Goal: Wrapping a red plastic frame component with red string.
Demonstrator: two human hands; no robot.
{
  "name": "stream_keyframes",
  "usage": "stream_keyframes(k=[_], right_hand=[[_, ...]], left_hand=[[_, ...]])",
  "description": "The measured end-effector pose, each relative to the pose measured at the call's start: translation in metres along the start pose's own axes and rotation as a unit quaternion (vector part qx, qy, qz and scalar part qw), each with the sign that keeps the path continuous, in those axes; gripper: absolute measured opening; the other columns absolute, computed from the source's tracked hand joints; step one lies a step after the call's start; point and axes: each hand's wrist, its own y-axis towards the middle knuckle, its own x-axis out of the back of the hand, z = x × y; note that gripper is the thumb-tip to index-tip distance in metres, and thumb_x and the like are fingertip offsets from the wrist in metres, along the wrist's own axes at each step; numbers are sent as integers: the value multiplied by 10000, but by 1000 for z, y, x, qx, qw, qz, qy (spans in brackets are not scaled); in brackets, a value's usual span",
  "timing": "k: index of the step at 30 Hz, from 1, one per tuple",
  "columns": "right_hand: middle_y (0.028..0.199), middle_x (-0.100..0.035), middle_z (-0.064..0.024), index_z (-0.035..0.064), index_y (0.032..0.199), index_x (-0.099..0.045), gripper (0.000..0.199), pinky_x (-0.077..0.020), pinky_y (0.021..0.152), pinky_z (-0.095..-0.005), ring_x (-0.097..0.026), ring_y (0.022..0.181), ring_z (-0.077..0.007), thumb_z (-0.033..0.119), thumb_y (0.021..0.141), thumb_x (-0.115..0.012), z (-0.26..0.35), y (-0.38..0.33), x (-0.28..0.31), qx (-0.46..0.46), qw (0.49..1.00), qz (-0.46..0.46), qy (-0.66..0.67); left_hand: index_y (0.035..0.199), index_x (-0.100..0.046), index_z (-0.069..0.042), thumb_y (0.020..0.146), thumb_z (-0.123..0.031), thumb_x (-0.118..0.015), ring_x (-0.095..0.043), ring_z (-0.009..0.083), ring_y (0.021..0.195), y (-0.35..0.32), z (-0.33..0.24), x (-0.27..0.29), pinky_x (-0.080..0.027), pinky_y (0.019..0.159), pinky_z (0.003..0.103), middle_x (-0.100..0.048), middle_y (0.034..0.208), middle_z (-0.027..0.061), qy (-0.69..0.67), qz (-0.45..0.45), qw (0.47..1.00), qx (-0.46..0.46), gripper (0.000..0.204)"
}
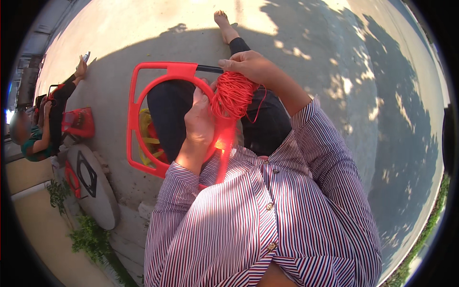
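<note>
A flat red plastic frame with a large round opening lies across my lap. My left hand is closed around the ring's inner edge, against a thick bundle of red cord. A short black bar continues from the frame's far edge toward my right hand. That hand is closed over the far end of the bundle, with its fingertips at the bar's end; what lies beneath its fingers is partly hidden. One loose strand of cord hangs down beside the bundle.
A person sits on the left with red items in hand, beside a red bag. Nearer, a round slab carries a black frame and a red one. Green plants grow at lower left. My bare foot rests ahead on concrete.
</note>
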Motion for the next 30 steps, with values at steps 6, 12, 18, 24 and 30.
stream_keyframes(k=[6, 12, 18, 24, 30], right_hand=[[917, -694, -49, 42, 1029, -681, 376, -500, 775, -288, -634, 833, -117, 387, 879, -686, -54, -49, 32, 104, 963, -181, 173], [882, -670, -98, 11, 1109, -653, 434, -506, 755, -291, -648, 836, -145, 283, 786, -753, -58, -66, -21, 260, 915, -186, -248], [1023, -649, -140, 8, 1051, -595, 438, -496, 852, -371, -637, 931, -218, 239, 711, -746, -73, -73, -2, 86, 984, -122, 98], [982, -643, -155, 29, 1065, -534, 445, -454, 948, -429, -631, 934, -288, 129, 659, -684, -66, -131, 44, 195, 866, -90, 452], [869, -528, -94, 17, 1074, -480, 382, -501, 805, -377, -558, 788, -210, 225, 800, -645, -73, -202, 102, 336, 755, -64, 560]], left_hand=[[1358, -446, -17, 1038, -342, -341, -559, 252, 1195, -1, -6, -2, -435, 1036, 413, -567, 1302, 132, 60, -63, 996, -23, 469], [1343, -470, -5, 1049, -441, -275, -584, 255, 1158, -1, -7, -22, -450, 1016, 407, -589, 1280, 131, 70, -89, 994, 4, 561], [1345, -456, 8, 1022, -525, -290, -603, 273, 1078, 3, -2, -7, -489, 928, 407, -565, 1280, 152, 0, -67, 995, 74, 644], [1232, -525, 21, 973, -433, -505, -605, 212, 905, 4, 1, 15, -516, 795, 350, -586, 1105, 118, 73, -57, 992, 89, 523], [1109, -599, 28, 895, -231, -667, -649, 198, 826, 4, -7, -2, -541, 718, 312, -658, 966, 128, 125, -58, 971, 196, 342]])
